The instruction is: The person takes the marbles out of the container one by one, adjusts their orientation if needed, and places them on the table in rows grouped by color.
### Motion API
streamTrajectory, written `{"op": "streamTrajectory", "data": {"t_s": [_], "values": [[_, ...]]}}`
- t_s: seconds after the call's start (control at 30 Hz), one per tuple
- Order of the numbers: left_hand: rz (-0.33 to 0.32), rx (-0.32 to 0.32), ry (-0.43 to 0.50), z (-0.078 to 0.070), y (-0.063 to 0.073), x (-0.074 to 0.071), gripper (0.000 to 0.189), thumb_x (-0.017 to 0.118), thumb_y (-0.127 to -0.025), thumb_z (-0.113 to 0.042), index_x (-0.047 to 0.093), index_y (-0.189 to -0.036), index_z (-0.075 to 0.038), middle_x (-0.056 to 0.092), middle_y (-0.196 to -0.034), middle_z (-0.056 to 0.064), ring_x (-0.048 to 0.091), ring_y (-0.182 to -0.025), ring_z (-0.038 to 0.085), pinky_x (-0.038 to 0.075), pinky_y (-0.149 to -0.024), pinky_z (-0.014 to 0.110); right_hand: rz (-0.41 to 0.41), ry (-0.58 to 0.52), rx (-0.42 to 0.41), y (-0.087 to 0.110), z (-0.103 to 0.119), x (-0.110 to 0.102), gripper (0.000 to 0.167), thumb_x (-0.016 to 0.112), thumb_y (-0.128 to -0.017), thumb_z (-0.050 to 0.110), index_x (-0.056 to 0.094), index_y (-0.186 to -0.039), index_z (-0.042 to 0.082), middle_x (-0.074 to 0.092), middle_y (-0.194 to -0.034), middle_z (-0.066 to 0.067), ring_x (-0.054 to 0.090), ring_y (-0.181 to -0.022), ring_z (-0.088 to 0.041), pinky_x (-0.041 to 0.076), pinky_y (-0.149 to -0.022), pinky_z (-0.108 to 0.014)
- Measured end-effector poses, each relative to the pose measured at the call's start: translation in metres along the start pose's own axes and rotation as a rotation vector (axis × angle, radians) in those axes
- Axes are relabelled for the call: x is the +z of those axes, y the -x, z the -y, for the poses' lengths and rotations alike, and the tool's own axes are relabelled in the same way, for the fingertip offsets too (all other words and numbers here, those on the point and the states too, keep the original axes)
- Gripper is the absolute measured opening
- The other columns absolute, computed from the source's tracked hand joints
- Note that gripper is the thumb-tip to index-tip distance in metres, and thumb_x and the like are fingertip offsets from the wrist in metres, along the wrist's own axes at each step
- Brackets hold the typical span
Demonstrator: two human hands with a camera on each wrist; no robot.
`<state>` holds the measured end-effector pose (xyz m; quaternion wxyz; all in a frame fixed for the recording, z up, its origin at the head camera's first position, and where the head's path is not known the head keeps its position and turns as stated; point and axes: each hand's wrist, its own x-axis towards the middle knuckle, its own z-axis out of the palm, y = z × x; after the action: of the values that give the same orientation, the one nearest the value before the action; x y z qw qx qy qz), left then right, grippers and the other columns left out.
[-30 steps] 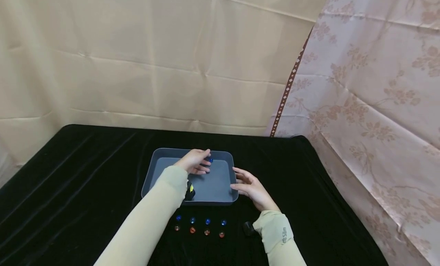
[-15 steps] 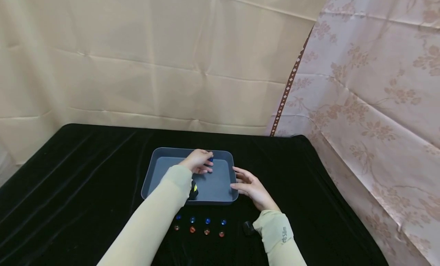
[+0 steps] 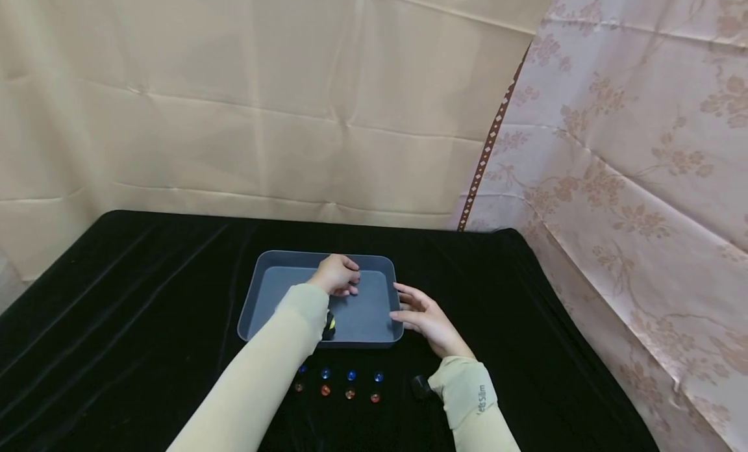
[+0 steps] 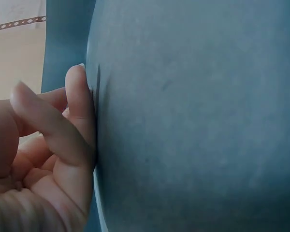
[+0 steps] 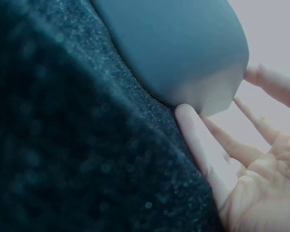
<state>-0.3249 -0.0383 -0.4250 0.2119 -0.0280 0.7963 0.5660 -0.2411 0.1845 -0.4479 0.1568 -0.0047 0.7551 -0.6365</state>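
A shallow grey-blue tray (image 3: 362, 322) lies on the black cloth. My left hand (image 3: 336, 275) is down inside it, toward the back right, with fingers curled and thumb and forefinger drawn together. The blue marble last seen at those fingertips is now hidden by the hand. In the left wrist view the curled fingers (image 4: 77, 111) lie against the tray's floor. My right hand (image 3: 423, 312) rests at the tray's right side. Its fairly straight fingers touch the outer wall, as the right wrist view of the tray (image 5: 183, 48) shows.
In front of the tray lie two rows of marbles: several blue ones (image 3: 351, 375) and, nearer, several orange-red ones (image 3: 350, 393). Black devices sit at both wrists. A beige curtain (image 3: 234, 147) hangs behind the table, with a flowered one (image 3: 631, 199) at right.
The left fingers have come together over the blue marble, which was visible at their tips and is now covered. The left hand first moved slightly right. The right hand has stayed put.
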Motion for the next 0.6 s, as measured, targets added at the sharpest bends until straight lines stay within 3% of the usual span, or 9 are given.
{"op": "streamTrajectory", "data": {"t_s": [0.6], "values": [[-0.030,-0.011,0.020,0.0027,0.0011,-0.0012,0.023,0.065,-0.094,-0.004,0.065,-0.116,0.001,0.072,-0.092,0.014,0.065,-0.056,0.012,0.057,-0.053,0.025,0.018,0.003,-0.010,0.0000,-0.0004,-0.0004,0.062,0.066,-0.093,0.018,0.041,-0.150,0.019,0.041,-0.152,-0.019,0.056,-0.126,-0.029,0.050,-0.102,-0.043]]}}
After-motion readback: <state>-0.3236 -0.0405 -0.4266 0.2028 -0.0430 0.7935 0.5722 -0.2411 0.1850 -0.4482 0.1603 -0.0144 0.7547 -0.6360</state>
